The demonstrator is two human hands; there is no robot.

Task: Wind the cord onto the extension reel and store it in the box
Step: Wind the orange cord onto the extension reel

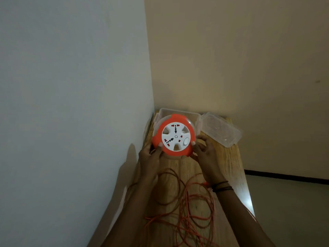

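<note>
Extension reel (175, 137) is up off the table (229, 166), white socket face toward the camera and orange rim all round, gripped on both sides. The left hand (151, 155) clamps the lower left edge, thumb on the orange rim. The right hand (204, 154) pinches the lower right edge, thumb tip on the rim and the other fingers loosely curled behind.

Nearly all the orange cord (195, 211) lies loose, looping and crossing over itself on the wood below the wrists, so by my reading the winding has barely begun. Where the cord enters the reel is hidden behind the hands.

Beyond the reel the clear box (179, 113) sits open in the corner, its lid (222, 129) lying just beside it on the right. Whether the reel hangs over the box or short of it I cannot tell.

For a clean wind, one hand should steady the body while the other turns the face. Feed the cord in under light tension. The crossed loops look ready to knot, so free them one at a time and do not yank. The box comes last.
</note>
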